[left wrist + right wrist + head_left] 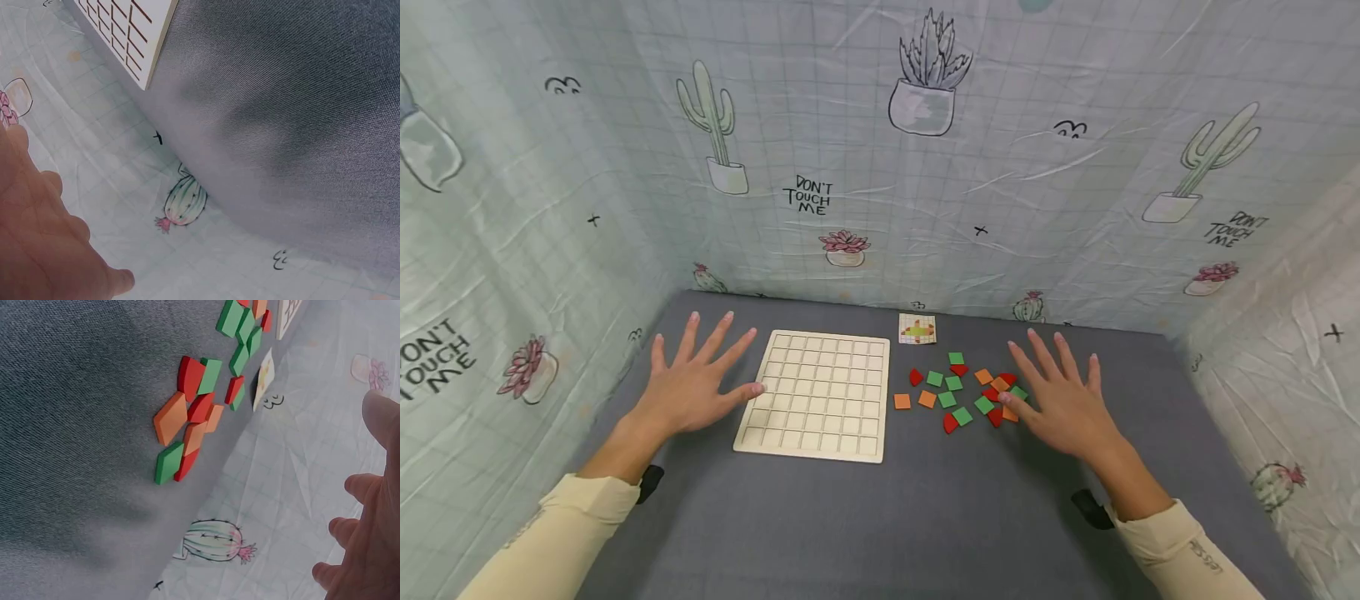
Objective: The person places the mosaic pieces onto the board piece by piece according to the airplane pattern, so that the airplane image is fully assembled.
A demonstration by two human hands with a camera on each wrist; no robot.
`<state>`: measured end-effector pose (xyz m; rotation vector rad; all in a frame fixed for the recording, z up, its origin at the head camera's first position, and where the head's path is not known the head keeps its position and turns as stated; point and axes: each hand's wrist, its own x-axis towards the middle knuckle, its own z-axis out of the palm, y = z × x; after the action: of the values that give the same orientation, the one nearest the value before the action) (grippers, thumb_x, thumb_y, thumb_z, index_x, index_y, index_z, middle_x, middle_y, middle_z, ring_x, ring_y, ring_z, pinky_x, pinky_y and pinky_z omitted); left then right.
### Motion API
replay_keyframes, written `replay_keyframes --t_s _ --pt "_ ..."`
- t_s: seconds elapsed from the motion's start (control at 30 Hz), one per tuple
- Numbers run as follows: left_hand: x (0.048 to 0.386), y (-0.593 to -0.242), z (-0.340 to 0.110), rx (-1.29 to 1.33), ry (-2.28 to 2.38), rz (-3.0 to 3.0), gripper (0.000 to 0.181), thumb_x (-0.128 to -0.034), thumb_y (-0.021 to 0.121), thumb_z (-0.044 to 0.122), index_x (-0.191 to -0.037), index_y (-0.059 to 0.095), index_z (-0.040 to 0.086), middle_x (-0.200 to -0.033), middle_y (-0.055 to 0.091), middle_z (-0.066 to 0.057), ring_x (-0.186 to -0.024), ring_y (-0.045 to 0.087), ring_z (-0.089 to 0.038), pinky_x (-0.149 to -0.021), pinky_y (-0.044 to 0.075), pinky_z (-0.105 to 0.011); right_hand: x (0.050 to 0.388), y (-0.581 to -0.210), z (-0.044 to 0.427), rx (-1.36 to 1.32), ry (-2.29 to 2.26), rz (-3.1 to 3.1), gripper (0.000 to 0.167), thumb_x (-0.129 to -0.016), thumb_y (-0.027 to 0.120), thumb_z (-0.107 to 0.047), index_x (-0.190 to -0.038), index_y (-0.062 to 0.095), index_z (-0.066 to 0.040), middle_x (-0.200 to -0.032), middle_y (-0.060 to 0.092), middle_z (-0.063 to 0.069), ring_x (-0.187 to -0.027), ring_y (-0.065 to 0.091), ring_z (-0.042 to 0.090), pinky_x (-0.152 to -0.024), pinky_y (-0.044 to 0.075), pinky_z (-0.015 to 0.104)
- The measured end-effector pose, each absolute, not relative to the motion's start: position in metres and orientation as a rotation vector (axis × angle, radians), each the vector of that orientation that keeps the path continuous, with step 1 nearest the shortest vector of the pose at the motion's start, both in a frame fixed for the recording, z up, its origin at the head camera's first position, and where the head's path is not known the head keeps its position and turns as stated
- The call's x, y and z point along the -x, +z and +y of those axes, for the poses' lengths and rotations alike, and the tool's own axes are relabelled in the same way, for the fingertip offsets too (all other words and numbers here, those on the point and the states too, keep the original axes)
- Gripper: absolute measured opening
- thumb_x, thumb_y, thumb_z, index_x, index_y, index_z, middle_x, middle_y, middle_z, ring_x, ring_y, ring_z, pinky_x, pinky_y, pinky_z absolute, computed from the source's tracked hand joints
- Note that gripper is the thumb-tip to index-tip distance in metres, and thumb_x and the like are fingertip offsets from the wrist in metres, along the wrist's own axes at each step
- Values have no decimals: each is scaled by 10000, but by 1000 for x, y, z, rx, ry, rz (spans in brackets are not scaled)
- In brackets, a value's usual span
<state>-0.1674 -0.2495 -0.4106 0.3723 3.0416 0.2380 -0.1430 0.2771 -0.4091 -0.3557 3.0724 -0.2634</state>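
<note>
My left hand [688, 387], fingers spread and holding nothing, hovers by the left edge of a pale wooden grid board [823, 396]. In the head view its thumb overlaps the board's edge. My right hand [1067, 408] is also spread and holds nothing, at the right end of a loose scatter of flat tiles. Among them are green squares [962, 416], orange squares [902, 402] and red rounded wedges [951, 423]. Some tiles overlap near the right thumb, as the right wrist view shows. A small pattern card [917, 328] lies behind the tiles.
A dark grey cloth [880, 533] covers the table. Pale fabric walls [880, 150] printed with cacti enclose its back and both sides. The board lies left of the tiles, with a narrow strip of cloth between them.
</note>
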Motion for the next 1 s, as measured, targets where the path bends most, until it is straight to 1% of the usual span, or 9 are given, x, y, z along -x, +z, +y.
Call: replay_keyframes --t_s 0.37,0.73,0.9,1.0 --pt "167 -422 -257 -375 238 3052 916 -962 503 765 -1687 96 379 -1789 -3 -77 -1614 -137 -486 -1146 -70 -856 145 -421 277 361 -302 3077 853 -1024 527 -633 -1697 123 -299 -1787 30 87 -1633 -24 452 -1172 -87 827" --pt "168 -431 -261 -403 233 3061 901 -971 488 762 -1690 156 330 -1789 -27 -65 -1617 -114 -489 -1166 -64 -834 144 -426 278 369 -321 3085 832 -1026 539 -615 -1693 173 -277 -1784 67 92 -1634 -1 444 -1177 -46 828" --pt "169 -437 -262 -405 235 3054 903 -968 476 774 -1689 136 350 -1789 -22 -68 -1618 -113 -488 -1174 -68 -825 141 -429 279 382 -306 3094 819 -1027 556 -594 -1689 199 -270 -1779 100 102 -1626 37 459 -1174 -21 833" --pt "170 -441 -262 -407 235 3055 898 -969 471 776 -1688 126 363 -1789 -21 -64 -1619 -109 -488 -1178 -71 -820 139 -431 279 373 -304 3088 817 -1029 555 -590 -1689 199 -269 -1780 95 101 -1625 39 461 -1177 -26 831"
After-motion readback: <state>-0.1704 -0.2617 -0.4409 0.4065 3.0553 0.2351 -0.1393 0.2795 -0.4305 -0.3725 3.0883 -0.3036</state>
